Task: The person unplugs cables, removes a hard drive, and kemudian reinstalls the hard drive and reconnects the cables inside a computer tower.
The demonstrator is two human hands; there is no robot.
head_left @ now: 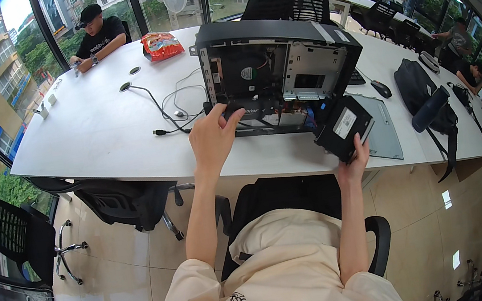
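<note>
An opened black computer case (pixel 349 41) stands on the table in front of me, its inside facing me. My left hand (pixel 212 137) is at the lower left of the opening, thumb and forefinger curled together around something dark that I cannot make out. At the lower right, my right hand (pixel 353 162) grips a black box-shaped computer part (pixel 345 127) with a white label. It is tilted and held outside the case, over the table's front edge. Cables (pixel 312 118) show between this part and the case. Inside sits a round black fan (pixel 248 74).
A grey side panel (pixel 385 135) lies right of the case, near a mouse (pixel 381 89). Loose cables (pixel 171 120) lie to the left. Farther right are a black bag (pixel 415 87) and a dark bottle (pixel 431 109). A red snack bag (pixel 162 45) and a seated person (pixel 103 40) are across the table.
</note>
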